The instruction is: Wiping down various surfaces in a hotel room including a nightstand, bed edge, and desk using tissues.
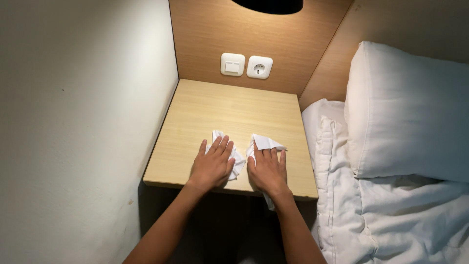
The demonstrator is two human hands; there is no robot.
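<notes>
Small square light-wood table (229, 110), laminate grain, fixed in a corner niche. Plain off-white plaster wall (83, 122) on the left, touching the table edge. Wood-veneer back panel (215, 29) behind, same tone but darker. White rocker light switch (232, 64) and white round wall socket (259, 67) side by side on that panel, just above the table top. Dark rim of a black lamp shade (268, 5) cut off at top edge. Warm light pooled on the table, deep shadow beneath the front lip.

Left hand (212, 166) flat, palm down, fingers spread a little, pressing on a crumpled white tissue (238, 161) near the front edge; tissue poking out past fingertips and thumb side. Not gripped, only pinned under the palm. Right hand (267, 171) likewise flat and open, fingers together, pressing a second crumpled white tissue (264, 143); a corner sticking up beyond the fingertips, another bit hanging over the front lip by the wrist. Both hands just beside each other, both tissues on the front half of the table.

To the right, bed with rumpled white duvet (391, 215) right against the table side. Large white pillow (405, 107) propped upright against the angled wood headboard (405, 24).
</notes>
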